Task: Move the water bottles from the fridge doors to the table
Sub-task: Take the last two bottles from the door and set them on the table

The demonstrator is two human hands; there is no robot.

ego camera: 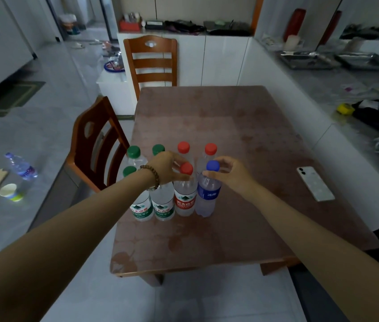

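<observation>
Eight water-filled bottles (185,201), left hand (164,169) pinching red cap (186,168), right hand (231,174) blue cap (212,165)

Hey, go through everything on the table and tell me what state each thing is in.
Blue-capped bottle: upright, capped, right hand gripping its top.
Front red-capped bottle: upright, capped, left hand holding its neck.
Back red-capped bottles: upright, capped.
Green-capped bottles: upright, capped.
Phone: lying flat, back up.

Phone (315,183), chairs (150,60), paper cup (9,189)
</observation>
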